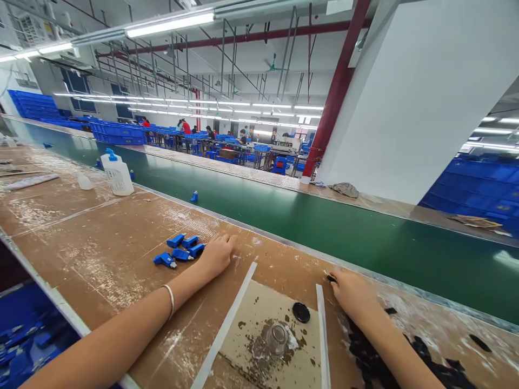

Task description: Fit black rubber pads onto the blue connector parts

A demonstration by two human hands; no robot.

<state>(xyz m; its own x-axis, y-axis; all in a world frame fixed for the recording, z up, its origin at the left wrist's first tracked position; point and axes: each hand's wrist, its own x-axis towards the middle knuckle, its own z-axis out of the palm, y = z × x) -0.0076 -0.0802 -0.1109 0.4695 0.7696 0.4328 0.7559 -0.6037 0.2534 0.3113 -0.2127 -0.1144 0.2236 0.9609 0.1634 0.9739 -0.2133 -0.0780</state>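
Note:
My left hand (pixel 219 253) rests on the brown work surface with its fingers curled down; whatever they close on, if anything, is hidden. Just left of it lie several blue plastic parts (pixel 181 253) with pale tips. At the right, my right hand (pixel 352 289) pinches a small dark piece (pixel 331 277) near the bench's far edge, and is slightly blurred. Under my right forearm spreads a pile of black pieces (pixel 367 354). Between the hands, a stained cardboard sheet (pixel 253 305) carries a small clear cup (pixel 277 338) and a round black lid (pixel 300 312).
A green conveyor belt (pixel 259 197) runs beyond the bench, with a blue part (pixel 194 196) standing on it. A white bottle with a blue cap (pixel 117 174) stands at the left. Blue parts fill a bin (pixel 24 346) at lower left. People work in the far background.

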